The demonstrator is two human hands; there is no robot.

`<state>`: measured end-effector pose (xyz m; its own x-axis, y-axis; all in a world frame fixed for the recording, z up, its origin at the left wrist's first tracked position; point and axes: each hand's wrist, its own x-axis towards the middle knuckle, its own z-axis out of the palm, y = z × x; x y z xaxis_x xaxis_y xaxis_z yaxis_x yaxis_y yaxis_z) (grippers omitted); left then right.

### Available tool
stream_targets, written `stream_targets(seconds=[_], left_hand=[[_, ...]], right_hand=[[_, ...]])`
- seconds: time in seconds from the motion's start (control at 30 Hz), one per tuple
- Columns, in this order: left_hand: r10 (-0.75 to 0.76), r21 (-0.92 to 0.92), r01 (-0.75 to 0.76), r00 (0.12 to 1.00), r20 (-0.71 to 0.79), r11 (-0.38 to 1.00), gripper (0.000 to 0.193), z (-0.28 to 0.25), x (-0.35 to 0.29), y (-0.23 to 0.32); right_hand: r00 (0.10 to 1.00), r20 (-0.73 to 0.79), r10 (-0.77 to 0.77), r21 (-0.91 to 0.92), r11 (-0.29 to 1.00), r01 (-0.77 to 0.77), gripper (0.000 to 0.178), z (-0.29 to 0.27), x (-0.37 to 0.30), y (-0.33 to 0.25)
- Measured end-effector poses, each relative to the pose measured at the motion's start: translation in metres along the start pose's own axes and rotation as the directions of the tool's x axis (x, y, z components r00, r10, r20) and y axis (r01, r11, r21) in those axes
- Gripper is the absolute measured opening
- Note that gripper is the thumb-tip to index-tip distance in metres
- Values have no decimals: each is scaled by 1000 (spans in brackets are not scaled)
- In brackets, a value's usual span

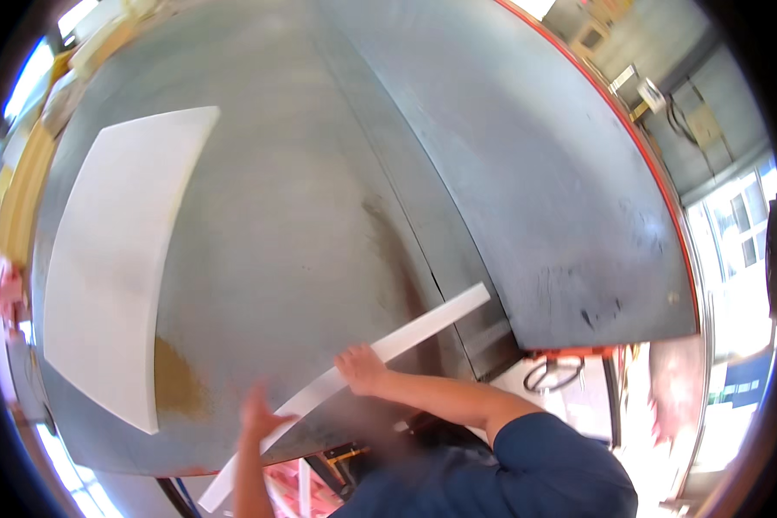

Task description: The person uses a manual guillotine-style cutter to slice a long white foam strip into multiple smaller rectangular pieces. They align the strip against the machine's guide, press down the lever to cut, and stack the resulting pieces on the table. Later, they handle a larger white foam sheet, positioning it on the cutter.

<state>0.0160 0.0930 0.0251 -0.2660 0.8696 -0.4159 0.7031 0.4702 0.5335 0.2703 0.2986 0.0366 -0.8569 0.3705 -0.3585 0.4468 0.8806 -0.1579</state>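
Observation:
A long, narrow white strip (427, 326) slants across the near edge of the grey metal table. Its far right end reaches over the table's seam, and its lower left end sticks out past the front edge. My right hand (362, 369) grips the strip near its middle, fingers over the far edge. Beside the strip's left part is my left hand (263, 418), blurred by motion, its thumb and fingers apart. Whether it touches the strip is unclear. A large white flat sheet (116, 250) lies on the left side of the table, out of reach of both hands.
The grey table (268, 216) has a long seam, with a second grey panel (527, 173) to its right edged in red. Brown stains mark the surface. Wooden pieces (24, 194) line the far left side. Pink material (298, 489) shows below the front edge, and a window (738, 224) stands at right.

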Motion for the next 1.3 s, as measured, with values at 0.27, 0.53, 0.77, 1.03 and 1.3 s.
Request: stream_targets(seconds=[0.27,0.53,0.77,1.03,1.3], left_hand=[[263,306,-203,950,-169,930,55,53,1,45],[290,406,-246,956,-49,880,66,47,20,30],[249,440,-207,968,-39,874,70,71,19,43],[236,424,-190,970,-60,886,69,79,11,51],[232,412,-184,970,-69,892,68,82,7,65]], right_hand=[[998,38,59,84,995,-62,63,13,-55,22],[860,-325,394,82,918,-389,53,50,-154,153],[822,-404,402,76,910,-407,43,71,-187,178],[820,-423,385,100,920,-380,43,77,-195,182],[839,-388,380,73,921,-383,45,79,-199,189]])
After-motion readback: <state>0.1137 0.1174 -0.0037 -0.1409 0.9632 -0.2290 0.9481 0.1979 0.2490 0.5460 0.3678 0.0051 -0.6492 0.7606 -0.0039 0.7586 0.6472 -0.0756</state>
